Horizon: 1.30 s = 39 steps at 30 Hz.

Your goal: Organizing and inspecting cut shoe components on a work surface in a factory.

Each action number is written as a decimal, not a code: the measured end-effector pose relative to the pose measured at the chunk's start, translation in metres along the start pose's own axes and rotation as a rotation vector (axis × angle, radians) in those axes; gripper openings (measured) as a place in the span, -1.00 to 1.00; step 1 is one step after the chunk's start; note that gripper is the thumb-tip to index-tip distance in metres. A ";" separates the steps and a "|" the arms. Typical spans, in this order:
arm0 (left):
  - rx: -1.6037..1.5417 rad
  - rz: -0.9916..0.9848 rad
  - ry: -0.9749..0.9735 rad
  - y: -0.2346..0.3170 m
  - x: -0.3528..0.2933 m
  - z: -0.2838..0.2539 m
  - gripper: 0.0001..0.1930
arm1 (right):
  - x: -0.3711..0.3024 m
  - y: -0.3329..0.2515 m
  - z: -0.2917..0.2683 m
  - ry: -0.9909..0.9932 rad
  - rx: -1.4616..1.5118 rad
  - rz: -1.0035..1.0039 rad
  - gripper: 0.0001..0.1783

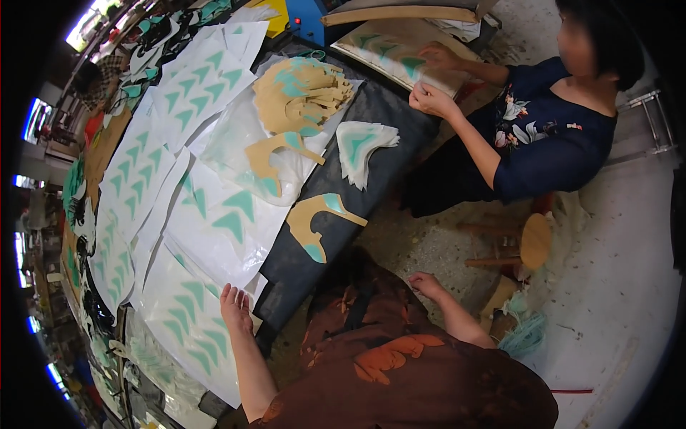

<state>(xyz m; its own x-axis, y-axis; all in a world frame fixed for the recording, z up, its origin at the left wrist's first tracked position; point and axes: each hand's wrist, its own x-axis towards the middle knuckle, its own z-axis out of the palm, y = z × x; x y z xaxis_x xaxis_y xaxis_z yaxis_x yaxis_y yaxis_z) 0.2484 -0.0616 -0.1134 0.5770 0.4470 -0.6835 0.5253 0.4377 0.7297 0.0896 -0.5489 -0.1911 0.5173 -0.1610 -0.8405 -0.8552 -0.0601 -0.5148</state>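
My left hand (236, 309) rests at the near edge of a white sheet (246, 247) bearing green chevron-shaped pieces; its fingers are stretched out and hold nothing. Beside my body, away from the table, hangs my right hand (426, 286), empty, its fingers loosely bent and apart. A tan curved cut-out with green patches (307, 227) lies alone on the dark tabletop (289, 282). Beyond it are a similar tan cut-out (266, 159) on clear plastic, a fanned pile of tan cut-outs (293, 100) and a stack of white curved pieces (355, 159).
At right, a co-worker in a dark blue top (550, 150) has both hands at a light padded board (371, 46) carrying green pieces. A wooden stool (536, 239) and tangled green strands (525, 332) are on the floor. A blue machine box (306, 20) stands at the back.
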 end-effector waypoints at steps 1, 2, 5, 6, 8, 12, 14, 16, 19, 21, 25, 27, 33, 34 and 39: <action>0.000 -0.005 0.009 -0.002 -0.003 0.000 -0.63 | 0.001 0.002 -0.003 -0.006 -0.001 -0.002 -0.83; -0.001 -0.001 0.015 -0.004 -0.005 0.000 -0.63 | 0.001 0.004 -0.005 -0.007 0.013 -0.002 -0.84; 0.020 -0.014 0.025 -0.009 -0.014 0.002 -0.63 | 0.004 0.007 -0.012 -0.022 0.023 0.008 -0.84; 0.015 -0.009 0.033 -0.011 -0.017 0.001 -0.63 | 0.005 0.006 -0.013 -0.027 0.026 0.022 -0.84; 0.031 -0.037 0.042 -0.014 -0.022 0.000 -0.63 | 0.005 0.005 -0.014 -0.025 0.004 0.029 -0.84; 0.037 -0.036 0.050 -0.021 -0.028 -0.005 -0.66 | 0.007 0.004 -0.018 -0.031 -0.030 0.024 -0.83; 0.038 -0.044 0.065 -0.023 -0.032 -0.006 -0.67 | 0.009 0.003 -0.021 -0.043 -0.036 0.026 -0.83; 0.038 -0.051 0.073 -0.027 -0.034 -0.008 -0.68 | 0.010 0.001 -0.022 -0.050 -0.040 0.024 -0.83; 0.003 -0.076 0.082 -0.034 -0.034 -0.011 -0.68 | 0.013 0.000 -0.023 -0.049 -0.056 0.010 -0.84; 0.011 -0.086 0.048 -0.036 -0.036 -0.013 -0.65 | 0.013 0.000 -0.024 -0.060 -0.056 0.006 -0.85; 0.015 -0.087 0.080 -0.037 -0.040 -0.005 -0.69 | 0.013 0.001 -0.026 -0.065 -0.044 0.002 -0.85; 0.034 -0.093 0.064 -0.036 -0.042 -0.001 -0.69 | 0.012 0.002 -0.028 -0.058 -0.012 -0.009 -0.85; 0.041 -0.105 0.060 -0.037 -0.042 0.005 -0.70 | 0.008 0.000 -0.034 -0.049 -0.025 0.040 -0.83; 0.041 -0.104 0.062 -0.037 -0.042 0.006 -0.70 | 0.008 0.000 -0.034 -0.051 -0.025 0.040 -0.83; -0.002 -0.084 0.050 -0.038 -0.036 0.010 -0.71 | 0.013 0.007 -0.037 -0.034 -0.041 0.037 -0.82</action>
<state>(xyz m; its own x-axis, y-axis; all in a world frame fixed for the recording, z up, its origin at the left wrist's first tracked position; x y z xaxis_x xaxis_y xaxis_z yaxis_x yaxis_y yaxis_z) 0.2137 -0.1026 -0.1165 0.4992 0.4472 -0.7422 0.5689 0.4769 0.6700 0.0890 -0.5879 -0.1999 0.4856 -0.1305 -0.8644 -0.8739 -0.0952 -0.4766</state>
